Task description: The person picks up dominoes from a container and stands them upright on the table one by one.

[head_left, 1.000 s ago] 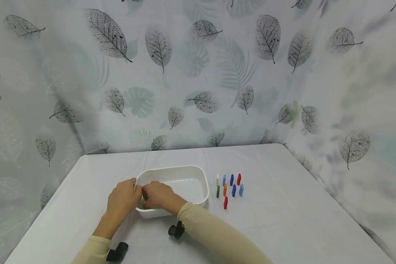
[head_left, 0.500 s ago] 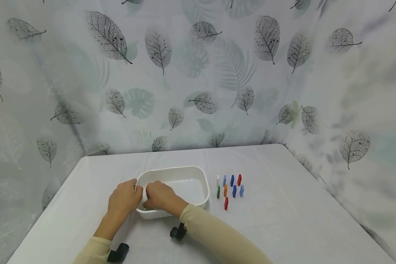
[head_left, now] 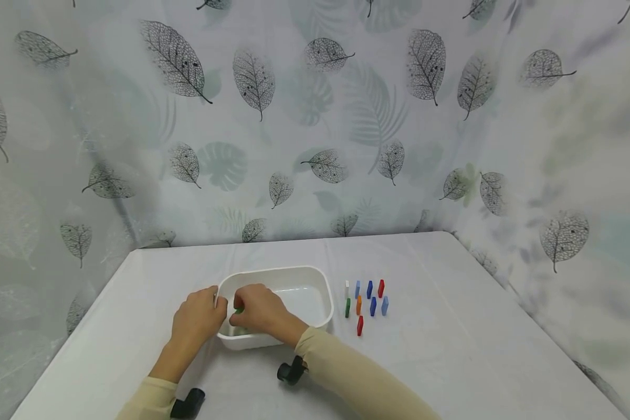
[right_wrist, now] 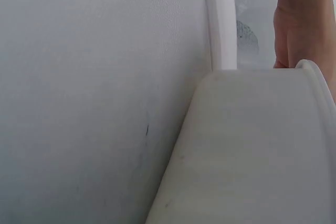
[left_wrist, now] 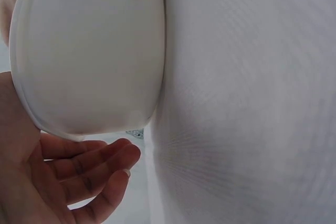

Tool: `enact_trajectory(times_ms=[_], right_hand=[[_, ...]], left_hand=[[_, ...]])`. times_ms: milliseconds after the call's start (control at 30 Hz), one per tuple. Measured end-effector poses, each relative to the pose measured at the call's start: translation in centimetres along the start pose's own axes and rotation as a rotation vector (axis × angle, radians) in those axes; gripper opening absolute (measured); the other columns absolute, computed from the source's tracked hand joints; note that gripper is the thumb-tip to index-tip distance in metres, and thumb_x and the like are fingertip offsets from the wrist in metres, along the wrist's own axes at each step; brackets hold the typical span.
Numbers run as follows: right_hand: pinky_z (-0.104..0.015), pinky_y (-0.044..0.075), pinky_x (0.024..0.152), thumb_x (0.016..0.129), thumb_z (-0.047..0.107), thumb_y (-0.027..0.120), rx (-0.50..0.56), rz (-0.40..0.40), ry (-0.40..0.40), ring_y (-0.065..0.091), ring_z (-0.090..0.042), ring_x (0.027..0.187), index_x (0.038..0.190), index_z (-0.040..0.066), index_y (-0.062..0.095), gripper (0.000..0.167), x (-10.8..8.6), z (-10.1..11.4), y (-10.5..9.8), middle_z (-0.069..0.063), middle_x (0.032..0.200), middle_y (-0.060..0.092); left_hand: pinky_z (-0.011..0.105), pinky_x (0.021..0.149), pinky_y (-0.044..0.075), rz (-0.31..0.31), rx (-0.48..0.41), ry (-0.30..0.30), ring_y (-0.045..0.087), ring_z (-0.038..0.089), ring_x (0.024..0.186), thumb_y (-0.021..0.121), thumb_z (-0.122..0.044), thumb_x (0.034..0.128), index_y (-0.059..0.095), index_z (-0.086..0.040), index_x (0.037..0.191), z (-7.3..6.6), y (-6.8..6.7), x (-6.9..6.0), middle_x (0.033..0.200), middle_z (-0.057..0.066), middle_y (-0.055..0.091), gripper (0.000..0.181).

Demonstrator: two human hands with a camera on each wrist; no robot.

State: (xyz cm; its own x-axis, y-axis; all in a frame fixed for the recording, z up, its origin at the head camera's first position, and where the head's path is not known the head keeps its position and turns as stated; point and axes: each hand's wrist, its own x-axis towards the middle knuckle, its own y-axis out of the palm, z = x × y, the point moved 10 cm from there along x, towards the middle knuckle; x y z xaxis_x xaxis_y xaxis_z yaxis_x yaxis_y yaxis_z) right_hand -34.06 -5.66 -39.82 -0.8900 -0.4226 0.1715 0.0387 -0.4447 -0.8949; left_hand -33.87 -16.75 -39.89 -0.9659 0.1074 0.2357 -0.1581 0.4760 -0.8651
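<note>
A white rectangular tub stands on the white table. My left hand grips its left rim; in the left wrist view the fingers curl outside the tub wall. Inside the tub, near its left end, my right hand pinches a small green block, mostly hidden by the fingers. Something pale under that hand is too covered to make out. The right wrist view shows the tub's outer wall and my left hand beyond it, while the right hand is out of that view.
Right of the tub, several small domino-like blocks stand upright in rows, among them a white one, an orange one, a green one and a red one. A leaf-patterned curtain encloses the table.
My right hand has lifted slightly and shifted a little to the right inside the tub, with the green block showing at its fingertips. My left hand stays on the rim.
</note>
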Motion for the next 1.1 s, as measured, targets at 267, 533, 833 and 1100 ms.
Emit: enact_trajectory(times_ms=[267,533,833,1100], right_hand=[[-0.015,0.045,0.062,0.082,0.013,0.083,0.13,-0.076,-0.107,0.053,0.0,0.069,0.091,0.011,0.073,0.014,-1.1,0.1,-2.4,0.01,0.078,0.061],[-0.014,0.047,0.067,0.083,0.01,0.079,0.224,-0.107,-0.165,0.056,0.002,0.072,0.102,0.005,0.074,0.02,-2.5,0.1,-4.4,0.009,0.081,0.063],[-0.016,0.051,0.07,0.087,0.007,0.081,0.378,-0.132,-0.139,0.061,0.0,0.076,0.097,0.007,0.073,0.013,-3.5,-1.1,-6.7,0.01,0.082,0.065],[-0.02,0.054,0.073,0.088,0.005,0.08,0.459,-0.156,-0.152,0.063,-0.003,0.08,0.098,0.007,0.072,0.013,-4.5,-2.0,-8.4,0.008,0.087,0.067]], left_hand=[[0.033,0.047,0.037,-0.009,-0.001,0.004,0.046,0.02,0.056,0.049,-0.016,0.0972,0.06,-0.004,0.087,0.0,0.0,0.1,0.064,0.004,0.048,0.019],[0.035,0.048,0.04,0.0,0.006,-0.005,0.049,0.022,0.058,0.049,-0.016,0.0972,0.063,-0.002,0.092,0.3,0.3,0.0,0.069,0.006,0.054,0.02],[0.036,0.048,0.044,-0.003,0.004,-0.01,0.052,0.023,0.059,0.05,-0.015,0.0971,0.066,0.002,0.099,0.2,0.2,0.0,0.075,0.009,0.061,0.024],[0.037,0.049,0.046,0.007,0.001,-0.021,0.053,0.023,0.06,0.05,-0.015,0.0976,0.067,0.005,0.102,0.2,0.3,0.2,0.08,0.012,0.066,0.027]])
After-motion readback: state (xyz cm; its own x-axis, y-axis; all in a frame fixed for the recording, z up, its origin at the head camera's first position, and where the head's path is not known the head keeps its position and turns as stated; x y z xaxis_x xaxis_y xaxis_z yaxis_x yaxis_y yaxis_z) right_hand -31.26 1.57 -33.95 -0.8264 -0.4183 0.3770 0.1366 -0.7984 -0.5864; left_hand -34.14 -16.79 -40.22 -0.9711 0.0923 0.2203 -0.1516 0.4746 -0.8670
